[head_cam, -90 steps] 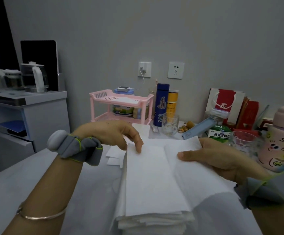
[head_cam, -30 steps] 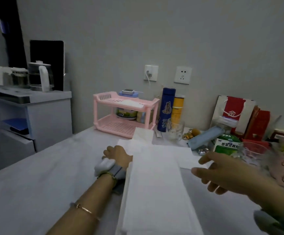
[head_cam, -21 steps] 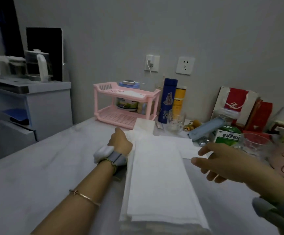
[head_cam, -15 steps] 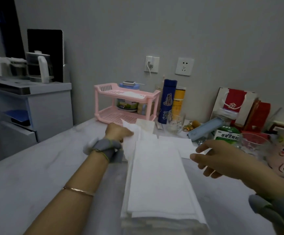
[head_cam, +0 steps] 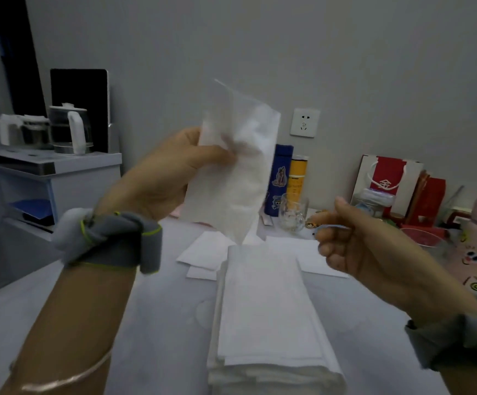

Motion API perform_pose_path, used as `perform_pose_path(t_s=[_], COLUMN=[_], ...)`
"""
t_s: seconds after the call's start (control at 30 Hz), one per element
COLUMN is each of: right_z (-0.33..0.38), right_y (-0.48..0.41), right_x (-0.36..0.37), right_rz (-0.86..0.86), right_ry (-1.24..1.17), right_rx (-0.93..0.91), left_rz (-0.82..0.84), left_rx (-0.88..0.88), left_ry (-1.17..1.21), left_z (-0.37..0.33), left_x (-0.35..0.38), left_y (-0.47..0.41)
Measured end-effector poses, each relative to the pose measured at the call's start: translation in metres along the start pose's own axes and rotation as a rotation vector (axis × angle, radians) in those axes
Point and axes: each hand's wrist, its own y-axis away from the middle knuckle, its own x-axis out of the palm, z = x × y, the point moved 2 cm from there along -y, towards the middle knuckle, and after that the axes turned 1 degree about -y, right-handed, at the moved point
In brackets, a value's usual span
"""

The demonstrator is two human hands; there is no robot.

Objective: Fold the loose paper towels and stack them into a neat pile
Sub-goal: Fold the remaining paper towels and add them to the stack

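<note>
Aloft, paper towel in left grip; right grip slack; pale table, grey wall.

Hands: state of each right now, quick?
Left hand: grips a loose paper towel, held above the pile.
Right hand: open, fingers loosely curled, empty.

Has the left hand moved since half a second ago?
Yes: left hand rose from the pale table, lifting a loose white paper towel above the folded towel pile.
</note>
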Motion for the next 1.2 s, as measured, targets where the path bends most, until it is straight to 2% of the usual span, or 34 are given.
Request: perform_pose_path(t_s=[0.07,0.13,0.2,0.3,0.4,0.6,0.73,0.87,1.0,1.07,1.1,1.13,1.2], right_z=[-0.002,-0.005,-0.005,-0.002,-0.003,-0.013,-0.022,-0.029,-0.038,-0.039,-0.039,-0.041,-0.051], right_y=[0.002,0.005,0.009,0.015,0.015,0.012,0.007,0.000,-0.007,-0.012,-0.017,-0.020,-0.028], right_x=[0.005,0.011,0.016,0.021,0.024,0.030,0.036,0.034,0.028,0.014,0.007,-0.001,-0.008], right_rz=[0.067,0.157,0.287,0.360,0.273,-0.011,-0.122,-0.218,-0.257,-0.281,-0.279,-0.254,-0.132], right_ry=[-0.151,-0.311,-0.415,-0.385,-0.231,0.254,0.483,0.781,0.885,0.836,0.780,0.721,0.613], right_rx=[0.122,0.234,0.234,0.174,0.155,-0.203,-0.309,-0.433,-0.525,-0.514,-0.462,-0.368,-0.143], left_rz=[0.050,0.162,0.300,0.432,0.515,0.291,0.229,0.221,0.313,0.330,0.306,0.270,0.185], left_rx=[0.132,0.304,0.385,0.419,0.429,0.473,0.446,0.394,0.241,0.055,0.015,0.011,0.100], left_ry=[-0.208,-0.519,-0.694,-0.756,-0.848,-0.921,-0.912,-0.856,-1.032,-1.274,-1.345,-1.343,-1.180], left_z=[-0.007,-0.012,-0.013,-0.009,0.005,0.035,0.058,0.071,0.078,0.066,0.057,0.046,0.030], left_x=[0.016,0.027,0.030,0.023,0.006,-0.036,-0.043,-0.041,-0.048,-0.054,-0.058,-0.057,-0.038], left_y=[0.014,0.025,0.034,0.046,0.049,0.063,0.080,0.086,0.090,0.090,0.091,0.092,0.100])
